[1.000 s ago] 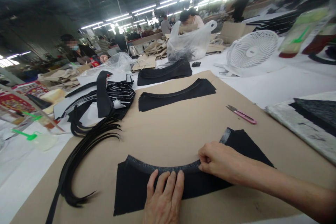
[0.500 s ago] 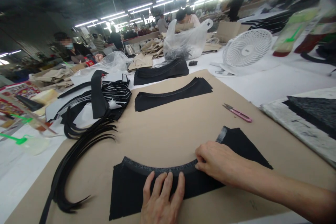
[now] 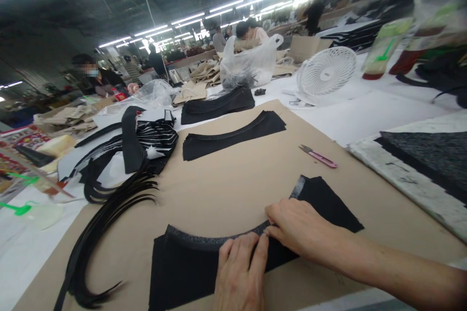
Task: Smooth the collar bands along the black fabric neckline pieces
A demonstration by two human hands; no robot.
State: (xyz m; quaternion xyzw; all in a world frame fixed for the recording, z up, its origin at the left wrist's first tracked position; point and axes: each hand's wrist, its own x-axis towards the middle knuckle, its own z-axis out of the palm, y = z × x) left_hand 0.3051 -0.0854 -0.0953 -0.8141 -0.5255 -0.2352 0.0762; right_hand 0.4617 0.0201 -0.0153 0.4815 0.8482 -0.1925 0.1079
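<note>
A curved black fabric piece (image 3: 186, 272) lies across the tan sheet in front of me, a speckled grey strip (image 3: 204, 242) running along its concave upper edge. My left hand (image 3: 241, 269) rests on the fabric, fingers laid over it with their tips at the strip. Right beside those tips, my right hand (image 3: 301, 227) has its fingers curled and pinches the curved edge. Part of the strip is hidden beneath the right hand. At the fabric's right end, the strip's lighter end (image 3: 298, 187) shows again.
Pink-handled thread snips (image 3: 318, 156) lie behind my right hand. Another curved black piece (image 3: 233, 135) sits farther back, before a black stack (image 3: 219, 106). Long black strips (image 3: 87, 248) curl at left. A white fan (image 3: 328, 72) stands behind; a marked board (image 3: 404, 175) lies right.
My left hand has slid right along the curved edge, close up to the right hand, its fingers nearer together. The right hand keeps its pinch. The whole view has shifted slightly.
</note>
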